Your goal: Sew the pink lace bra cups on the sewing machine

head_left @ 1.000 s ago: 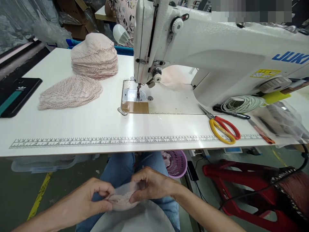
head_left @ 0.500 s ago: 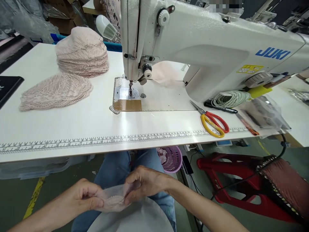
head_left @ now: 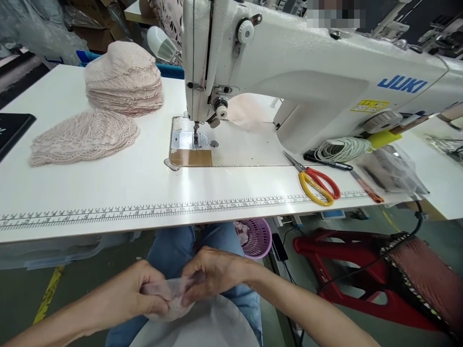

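Note:
Low over my lap, my left hand (head_left: 150, 291) pinches one side of a small piece of sheer pale pink fabric (head_left: 172, 300). The other side is gripped between the thumb and fingers of my right hand (head_left: 210, 275). Part of the fabric is hidden behind the fingers, and a folded, lacy-looking part shows between the hands. Below it lies a round, light grey surface (head_left: 202, 323) across my thighs. Ahead, a white sewing machine (head_left: 311, 72) stands on the table, its needle area bare of fabric.
On the white table (head_left: 108, 188), a tall pile of pink lace pieces (head_left: 123, 79) stands behind a lower stack (head_left: 85, 137). Scissors (head_left: 318, 185), coiled cord (head_left: 343, 148) and a plastic bag (head_left: 392, 171) lie right. Below are a purple basket (head_left: 258, 238) and red stool (head_left: 347, 270).
My left hand has moved right and slightly up, closer to my right hand. The fabric between them is now more bunched and folded. My right hand has shifted slightly left.

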The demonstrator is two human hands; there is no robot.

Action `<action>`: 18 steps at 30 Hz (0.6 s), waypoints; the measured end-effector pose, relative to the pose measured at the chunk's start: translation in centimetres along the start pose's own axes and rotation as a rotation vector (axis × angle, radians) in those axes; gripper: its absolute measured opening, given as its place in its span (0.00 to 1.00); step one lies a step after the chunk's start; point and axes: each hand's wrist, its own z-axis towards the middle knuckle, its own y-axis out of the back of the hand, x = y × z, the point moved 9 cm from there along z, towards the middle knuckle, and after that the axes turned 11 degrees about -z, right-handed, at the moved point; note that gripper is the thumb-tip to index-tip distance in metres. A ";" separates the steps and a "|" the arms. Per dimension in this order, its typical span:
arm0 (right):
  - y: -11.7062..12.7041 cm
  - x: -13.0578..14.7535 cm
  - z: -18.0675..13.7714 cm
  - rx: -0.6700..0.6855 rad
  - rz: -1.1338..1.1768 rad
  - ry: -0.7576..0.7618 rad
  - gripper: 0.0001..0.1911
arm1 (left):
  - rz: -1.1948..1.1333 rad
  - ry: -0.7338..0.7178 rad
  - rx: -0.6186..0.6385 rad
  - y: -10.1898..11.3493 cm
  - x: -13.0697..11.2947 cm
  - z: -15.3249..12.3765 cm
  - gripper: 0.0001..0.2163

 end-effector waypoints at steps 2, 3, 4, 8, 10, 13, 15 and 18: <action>0.0 -0.2 -0.5 0.026 -0.011 0.009 0.11 | -0.064 0.004 0.024 0.0 0.7 0.1 0.09; 0.0 -0.3 -0.7 0.026 -0.035 0.005 0.12 | -0.094 0.005 0.031 0.1 1.1 0.1 0.10; 0.0 -0.4 -0.7 0.020 -0.068 -0.006 0.13 | -0.114 0.005 0.035 0.3 1.4 0.1 0.11; -0.1 -0.4 -0.3 -0.004 -0.204 -0.035 0.14 | -0.064 0.037 0.009 0.8 2.1 -0.4 0.11; -0.1 -0.1 0.0 -0.018 -0.234 -0.036 0.14 | -0.037 0.056 -0.012 1.0 2.2 -0.6 0.09; 0.2 0.2 0.0 -0.040 -0.234 -0.028 0.09 | -0.021 0.061 -0.008 0.9 2.2 -0.9 0.11; 0.3 0.1 -0.1 -0.043 -0.192 -0.010 0.07 | -0.028 0.057 0.010 0.6 2.3 -1.1 0.13; 0.0 -0.2 -0.4 -0.008 -0.049 0.033 0.06 | -0.110 0.055 0.062 0.0 2.6 -1.3 0.14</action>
